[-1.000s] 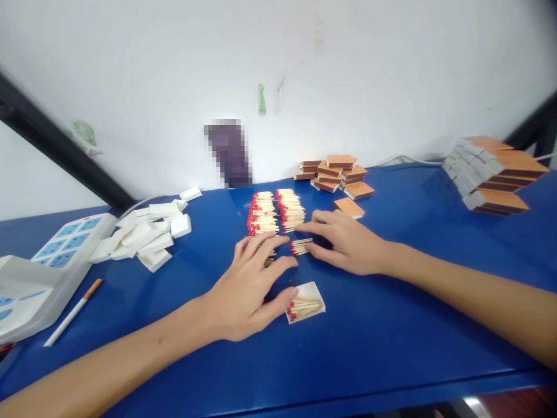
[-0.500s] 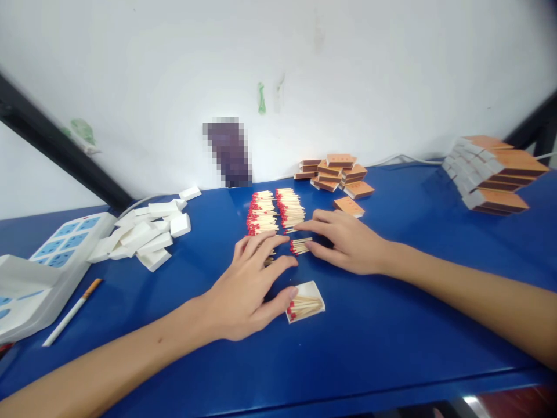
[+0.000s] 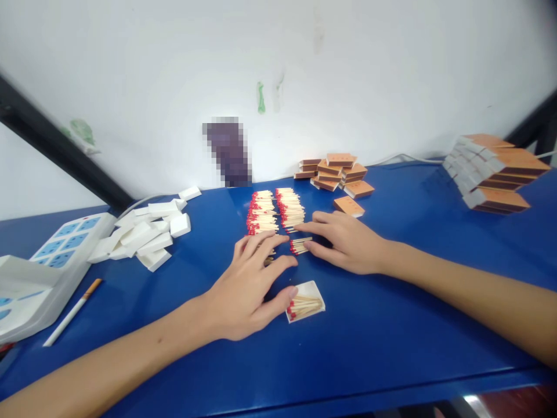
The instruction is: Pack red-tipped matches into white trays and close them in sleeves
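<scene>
My left hand [image 3: 250, 284] is open over the table, its thumb at the edge of a small white tray [image 3: 311, 287] that holds several red-tipped matches [image 3: 307, 306]. Its other fingers reach over the near end of the left row of matches [image 3: 262, 212] and hide part of it. My right hand [image 3: 343, 241] lies with thumb and index finger apart. The index tip touches the near end of the right row of matches [image 3: 290, 208], while the thumb tip rests on a small separate group of matches [image 3: 298, 246].
Orange matchboxes [image 3: 348, 205] lie by the wall, with a larger stack of matchboxes [image 3: 500, 174] at right. White trays [image 3: 148, 229] are heaped at left beside a power strip [image 3: 65, 247] and a cigarette [image 3: 72, 313]. A blurred dark object [image 3: 230, 154] leans against the wall.
My right thumb has shifted very slightly left over the small group of matches. My left hand has not visibly moved.
</scene>
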Demonstrator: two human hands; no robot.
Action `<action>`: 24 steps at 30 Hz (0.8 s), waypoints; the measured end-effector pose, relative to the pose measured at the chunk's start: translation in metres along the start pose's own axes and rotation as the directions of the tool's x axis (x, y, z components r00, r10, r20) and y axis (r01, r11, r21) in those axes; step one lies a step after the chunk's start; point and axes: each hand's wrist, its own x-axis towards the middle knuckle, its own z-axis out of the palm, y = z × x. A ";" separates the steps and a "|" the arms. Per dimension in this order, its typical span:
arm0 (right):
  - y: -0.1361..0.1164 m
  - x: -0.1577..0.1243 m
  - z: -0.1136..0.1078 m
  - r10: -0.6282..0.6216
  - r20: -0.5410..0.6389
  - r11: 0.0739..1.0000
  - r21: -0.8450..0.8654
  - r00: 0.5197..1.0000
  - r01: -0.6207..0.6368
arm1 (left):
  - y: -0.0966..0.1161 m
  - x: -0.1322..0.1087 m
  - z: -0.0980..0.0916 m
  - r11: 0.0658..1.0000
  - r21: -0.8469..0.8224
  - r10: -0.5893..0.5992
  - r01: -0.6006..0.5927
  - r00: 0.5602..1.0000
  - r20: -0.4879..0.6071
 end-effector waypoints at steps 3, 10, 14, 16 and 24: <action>0.000 0.000 0.000 -0.006 0.010 1.000 0.015 1.000 0.006 | 0.000 0.000 0.000 1.000 0.001 -0.006 0.006 1.000 0.006; 0.000 0.000 0.001 0.008 0.001 1.000 0.026 1.000 -0.008 | -0.001 0.001 0.000 1.000 0.019 0.011 -0.011 1.000 -0.002; 0.001 0.000 0.002 0.001 0.010 0.999 0.042 1.000 -0.001 | 0.001 -0.002 0.001 0.993 0.018 0.119 -0.117 0.983 -0.143; 0.001 0.000 0.002 -0.010 0.004 0.999 0.052 1.000 0.009 | 0.003 -0.003 0.002 0.975 0.052 0.223 -0.217 0.930 -0.291; -0.001 0.001 0.000 0.022 0.018 0.999 0.028 1.000 -0.022 | 0.000 -0.002 0.007 0.951 0.049 0.300 -0.304 0.879 -0.371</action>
